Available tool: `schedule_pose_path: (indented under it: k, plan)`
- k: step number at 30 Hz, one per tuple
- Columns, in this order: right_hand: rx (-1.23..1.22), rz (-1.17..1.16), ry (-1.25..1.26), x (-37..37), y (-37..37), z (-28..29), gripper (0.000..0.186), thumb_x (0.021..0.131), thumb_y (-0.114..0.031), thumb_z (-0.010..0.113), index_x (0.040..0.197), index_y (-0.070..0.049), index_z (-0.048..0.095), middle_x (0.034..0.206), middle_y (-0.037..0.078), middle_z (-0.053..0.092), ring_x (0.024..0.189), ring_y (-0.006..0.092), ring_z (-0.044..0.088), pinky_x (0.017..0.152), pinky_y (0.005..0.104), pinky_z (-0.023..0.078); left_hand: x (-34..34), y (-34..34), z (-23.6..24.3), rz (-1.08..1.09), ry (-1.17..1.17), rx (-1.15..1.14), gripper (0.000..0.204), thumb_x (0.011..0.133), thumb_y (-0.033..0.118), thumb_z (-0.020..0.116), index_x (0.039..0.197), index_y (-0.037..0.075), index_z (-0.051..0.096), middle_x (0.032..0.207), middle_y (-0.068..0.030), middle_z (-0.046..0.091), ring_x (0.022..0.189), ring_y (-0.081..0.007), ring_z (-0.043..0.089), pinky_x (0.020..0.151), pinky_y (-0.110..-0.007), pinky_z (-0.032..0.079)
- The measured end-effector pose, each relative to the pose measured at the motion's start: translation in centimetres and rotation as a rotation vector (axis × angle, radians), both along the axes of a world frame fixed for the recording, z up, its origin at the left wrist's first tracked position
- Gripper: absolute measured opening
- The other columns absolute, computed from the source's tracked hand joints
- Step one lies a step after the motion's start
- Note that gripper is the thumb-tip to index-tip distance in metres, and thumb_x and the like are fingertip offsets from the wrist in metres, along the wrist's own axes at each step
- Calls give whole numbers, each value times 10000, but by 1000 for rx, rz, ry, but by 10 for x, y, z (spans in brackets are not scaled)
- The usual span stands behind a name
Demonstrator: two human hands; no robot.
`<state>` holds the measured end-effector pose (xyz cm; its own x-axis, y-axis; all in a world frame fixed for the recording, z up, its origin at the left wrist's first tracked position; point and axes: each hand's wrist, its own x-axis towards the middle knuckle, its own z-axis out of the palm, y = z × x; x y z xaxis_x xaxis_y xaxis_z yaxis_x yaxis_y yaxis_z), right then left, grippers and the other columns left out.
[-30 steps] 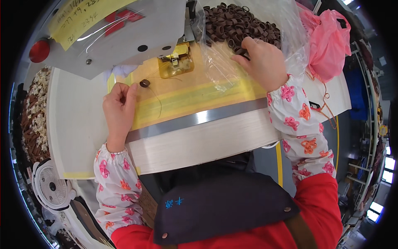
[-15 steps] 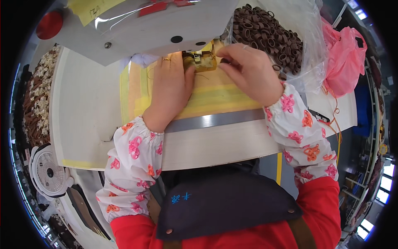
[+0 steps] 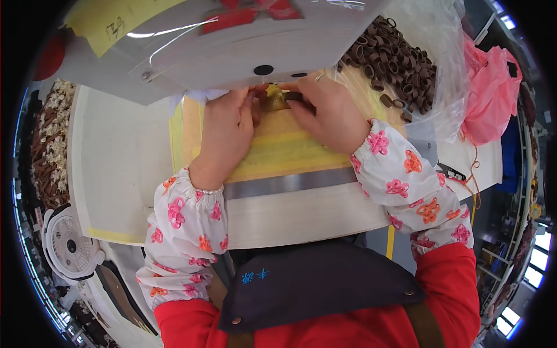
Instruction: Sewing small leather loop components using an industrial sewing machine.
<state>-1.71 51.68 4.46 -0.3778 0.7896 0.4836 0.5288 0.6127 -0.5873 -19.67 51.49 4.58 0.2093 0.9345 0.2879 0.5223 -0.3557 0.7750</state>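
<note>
1. My right hand (image 3: pixel 328 110) pinches a dark brown flat-band loop (image 3: pixel 293 96) between thumb and fingers, near the right of the yellowed plate (image 3: pixel 275 103) under the grey sewing machine head (image 3: pixel 232 55); a narrow grip, I judge, because the loop is small.
2. My left hand (image 3: pixel 228 120) is just left of that plate, fingers curled inward; I cannot tell whether they hold anything, as they partly hide one another. Facing the right hand across the plate, it seems placed to work close beside it.
3. The pile of brown loops (image 3: pixel 406 69) lies far right, probably for an easy right-hand reach, with a clear plastic bag (image 3: pixel 449 78) beside it.
4. Yellow tape (image 3: pixel 290 153) crosses the worktop between my wrists, perhaps for smoother sliding.
</note>
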Motion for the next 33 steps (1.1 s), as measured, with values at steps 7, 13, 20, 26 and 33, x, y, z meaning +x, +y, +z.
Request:
schedule_pose_path:
  k: [7, 13, 20, 26, 33]
  plan:
    - [-70, -37, 94, 0, -1, -3, 212, 716, -27, 634, 899, -8, 529, 686, 77, 547, 580, 173, 562, 530, 288, 463, 10, -2, 20, -109, 56, -99, 140, 793, 110, 551, 859, -2, 604, 691, -109, 611, 557, -204, 555, 573, -282, 445]
    - [218, 87, -156, -9, -8, 1, 264, 696, -40, 548, 947, -9, 473, 803, 116, 536, 715, 279, 566, 572, 352, 473, 11, -1, 15, -97, 139, -87, 194, 748, 181, 608, 841, 11, 608, 648, -112, 596, 561, -209, 558, 554, -283, 430]
    - [312, 99, -206, -9, -14, 8, 258, 697, -3, 561, 939, -17, 473, 847, 132, 535, 659, 287, 568, 562, 335, 475, 10, -1, 12, -152, -34, -285, 161, 755, 156, 603, 810, 4, 600, 590, -80, 546, 511, -137, 480, 511, -271, 389]
    - [-1, 51, 28, -5, -8, -1, 228, 687, 29, 589, 901, -13, 525, 717, 95, 553, 605, 221, 577, 537, 292, 475, 6, 1, 6, -129, 4, -252, 152, 767, 170, 607, 825, 29, 619, 613, -78, 573, 532, -162, 509, 529, -277, 402]
    - [-152, -54, 104, -2, 1, 0, 146, 695, -17, 654, 813, 19, 576, 710, 101, 603, 616, 170, 601, 561, 266, 483, 8, 1, 1, -59, 71, 29, 147, 773, 158, 608, 869, 49, 635, 658, -62, 610, 597, -169, 566, 561, -267, 434]
